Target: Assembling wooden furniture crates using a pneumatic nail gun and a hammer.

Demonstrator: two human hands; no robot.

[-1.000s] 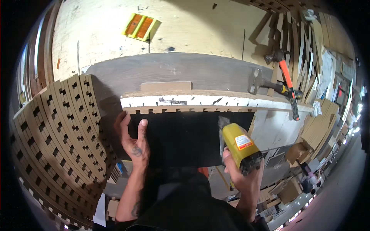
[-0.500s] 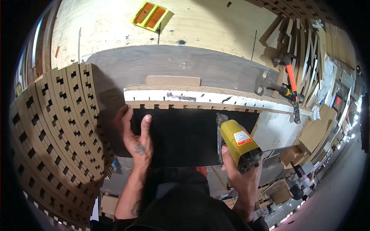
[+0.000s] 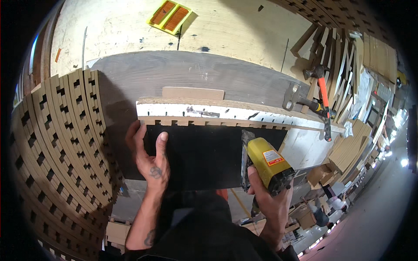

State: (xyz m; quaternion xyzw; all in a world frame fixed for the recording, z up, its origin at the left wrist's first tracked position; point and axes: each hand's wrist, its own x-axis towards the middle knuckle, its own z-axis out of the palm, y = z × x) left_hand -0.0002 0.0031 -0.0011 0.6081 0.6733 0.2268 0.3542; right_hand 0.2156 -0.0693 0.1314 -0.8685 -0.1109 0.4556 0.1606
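Observation:
A black panel (image 3: 200,161) lies in front of me, its far edge along a notched wooden strip (image 3: 209,124) and a white-faced wooden bar (image 3: 170,108). At the panel's left edge is my left hand (image 3: 150,154), thumb stretched over the black surface and fingers spread along the side. Its index fingertip is at the left end of the notched strip. My right hand (image 3: 272,200) is wrapped round a yellow nail gun (image 3: 267,161). The gun's nose points at the strip, over the panel's right part; whether it touches the strip I cannot tell.
Stacked notched strips (image 3: 56,143) rise on the left. An orange-handled hammer (image 3: 323,93) and a second hammer (image 3: 298,98) lie on the right, near loose wood strips (image 3: 337,65). A yellow tray (image 3: 167,17) with brown contents sits at the back. A small wooden block (image 3: 193,93) abuts the bar.
The whole view has shifted slightly. The nail gun's nose sits slightly lower relative to the notched strip. My left hand stays at the panel's left edge.

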